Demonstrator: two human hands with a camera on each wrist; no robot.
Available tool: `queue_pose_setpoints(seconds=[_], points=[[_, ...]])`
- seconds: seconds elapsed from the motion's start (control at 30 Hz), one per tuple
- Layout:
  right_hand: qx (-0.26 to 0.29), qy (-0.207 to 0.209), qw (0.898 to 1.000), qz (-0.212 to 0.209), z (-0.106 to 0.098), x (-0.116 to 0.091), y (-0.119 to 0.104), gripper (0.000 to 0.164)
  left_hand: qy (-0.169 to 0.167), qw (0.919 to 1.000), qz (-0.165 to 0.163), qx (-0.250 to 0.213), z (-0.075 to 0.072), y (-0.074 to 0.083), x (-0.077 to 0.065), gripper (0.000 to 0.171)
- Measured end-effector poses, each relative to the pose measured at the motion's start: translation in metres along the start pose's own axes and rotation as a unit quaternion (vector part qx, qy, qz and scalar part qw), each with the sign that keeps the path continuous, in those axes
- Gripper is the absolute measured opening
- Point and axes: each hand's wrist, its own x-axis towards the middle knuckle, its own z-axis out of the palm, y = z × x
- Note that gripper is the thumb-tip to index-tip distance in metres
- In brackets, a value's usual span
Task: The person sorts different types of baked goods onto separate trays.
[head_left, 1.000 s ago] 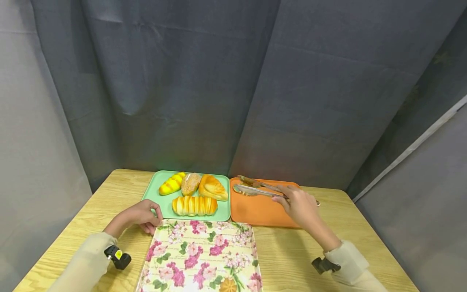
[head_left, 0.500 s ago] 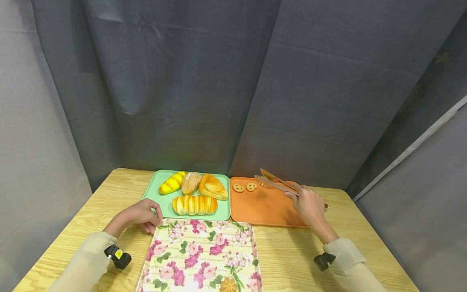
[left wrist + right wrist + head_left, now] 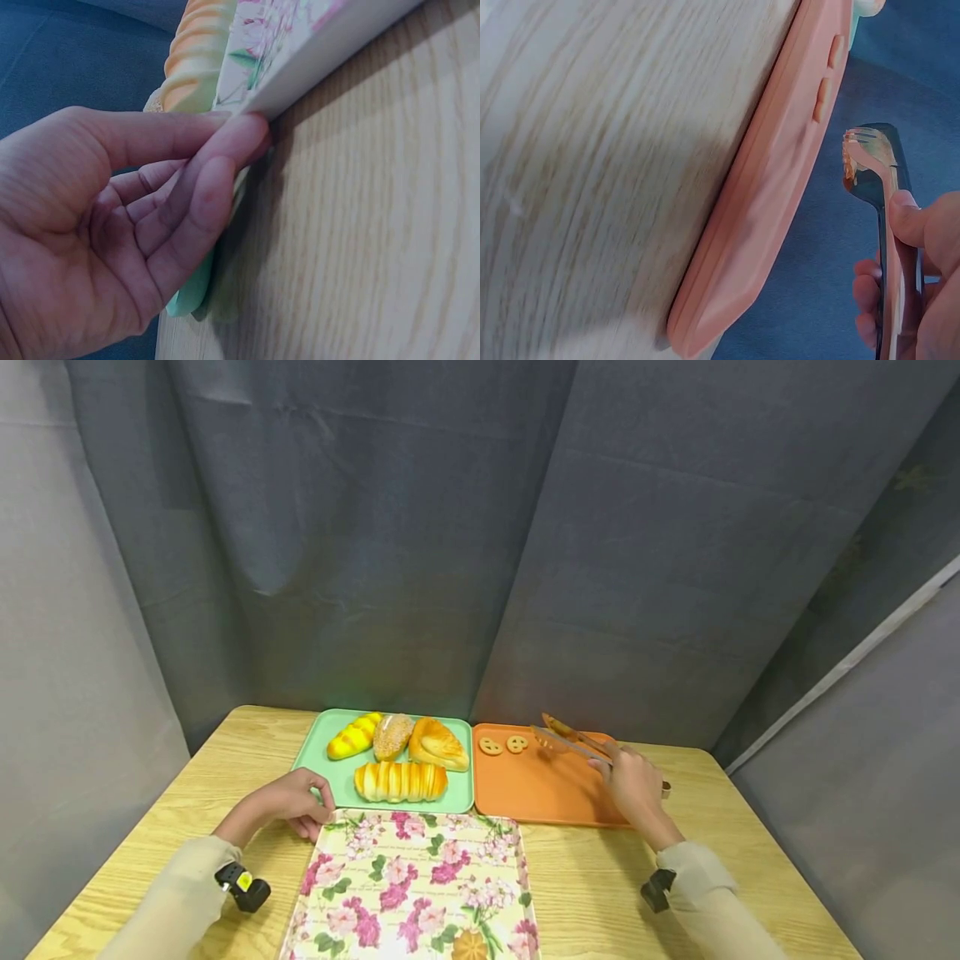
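Note:
My left hand (image 3: 292,806) pinches the far left corner of a flowered tray (image 3: 420,877); in the left wrist view, thumb and fingertips meet on the tray's pale edge (image 3: 300,82). Metal tongs (image 3: 573,740) are in my right hand (image 3: 633,785), held over the orange tray (image 3: 547,793). Their two arms stand apart, and I see no food between them. Two small pretzel-shaped cookies (image 3: 504,745) lie at the orange tray's far left. On the flowered tray's near edge sits a round cookie (image 3: 470,946), partly cut off by the frame.
Behind the flowered tray is a green tray (image 3: 341,789) bearing a yellow bread (image 3: 354,737), a seeded roll (image 3: 392,737), a folded pastry (image 3: 437,745) and a ridged bread (image 3: 400,782). Grey curtains (image 3: 375,543) hang behind the wooden table (image 3: 600,893).
My right hand has drawn the tongs rightward from the cookies, which they partly covered, and the tongs' arms have dipped slightly since. The left hand keeps its place on the tray corner.

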Motion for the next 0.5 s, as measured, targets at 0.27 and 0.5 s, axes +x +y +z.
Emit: queue_pose_setpoints(seconds=[0.27, 0.5], points=[[0.000, -0.026, 1.000, 0.010, 0.009, 0.004, 0.005, 0.041, -0.004, 1.0000, 0.005, -0.002, 0.000, 0.000, 0.000, 0.010], [0.003, -0.049, 0.999, 0.015, 0.014, 0.005, 0.009, 0.039, -0.012, 0.9998, 0.017, -0.002, 0.000, 0.002, -0.003, 0.012]])
